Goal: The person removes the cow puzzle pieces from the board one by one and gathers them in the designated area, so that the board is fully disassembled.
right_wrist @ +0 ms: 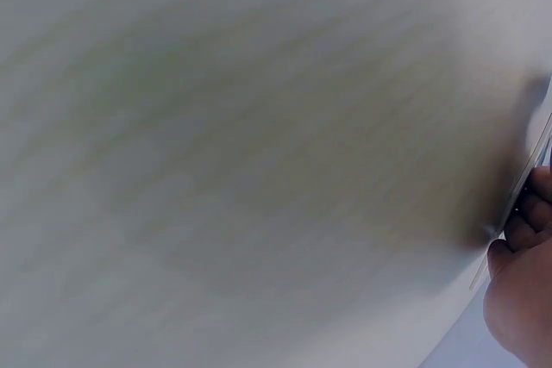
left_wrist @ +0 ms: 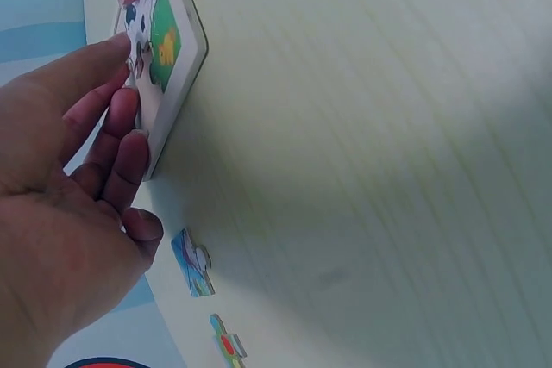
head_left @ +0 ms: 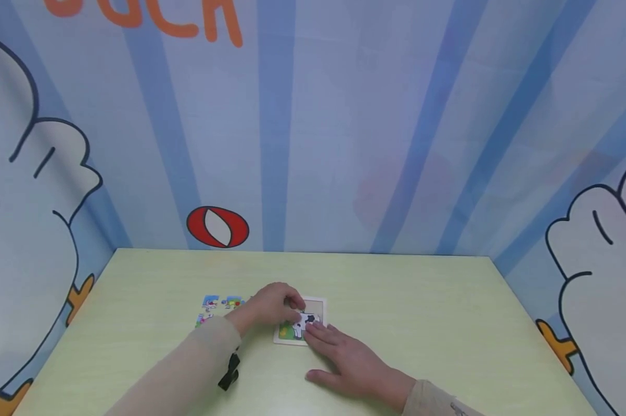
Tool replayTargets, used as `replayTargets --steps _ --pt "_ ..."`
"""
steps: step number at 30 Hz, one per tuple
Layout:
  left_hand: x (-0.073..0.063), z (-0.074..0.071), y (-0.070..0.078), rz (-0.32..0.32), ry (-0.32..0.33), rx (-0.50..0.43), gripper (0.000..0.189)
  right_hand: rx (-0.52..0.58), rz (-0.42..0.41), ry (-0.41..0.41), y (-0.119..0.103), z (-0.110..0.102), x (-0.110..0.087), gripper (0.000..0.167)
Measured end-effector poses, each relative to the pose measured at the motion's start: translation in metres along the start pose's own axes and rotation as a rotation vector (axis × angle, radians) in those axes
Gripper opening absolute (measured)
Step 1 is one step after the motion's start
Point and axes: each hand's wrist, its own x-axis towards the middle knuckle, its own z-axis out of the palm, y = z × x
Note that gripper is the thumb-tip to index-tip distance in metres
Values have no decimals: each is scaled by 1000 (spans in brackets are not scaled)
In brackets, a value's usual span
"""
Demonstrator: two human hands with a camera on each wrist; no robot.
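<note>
A small framed jigsaw puzzle (head_left: 315,343) with a white border lies on the table, its picture a black-and-white cow on green. My left hand (head_left: 273,303) reaches over its left side with bent fingers. In the left wrist view, the left thumb (left_wrist: 108,56) touches the cow picture and the curled fingers are at a puzzle piece (left_wrist: 145,96) by the frame's edge. My right hand (head_left: 349,361) rests its straight fingertips on the puzzle's lower right part, thumb spread apart. The right wrist view shows only the right hand's edge (right_wrist: 522,295).
Several loose jigsaw pieces (head_left: 210,301) lie left of the frame, partly hidden behind the left forearm. A black strap (head_left: 230,372) hangs by the left sleeve. The pale table (head_left: 448,323) meets a striped blue backdrop (head_left: 333,144) at its far edge.
</note>
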Motion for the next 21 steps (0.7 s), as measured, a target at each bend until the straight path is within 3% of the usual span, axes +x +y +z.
replayTargets --steps 15,21 --pt "2 1 4 -31 -5 -41 13 5 0 1 1 0 1 76" --pt "2 1 3 -9 6 -94 10 0 -21 17 2 1 1 76"
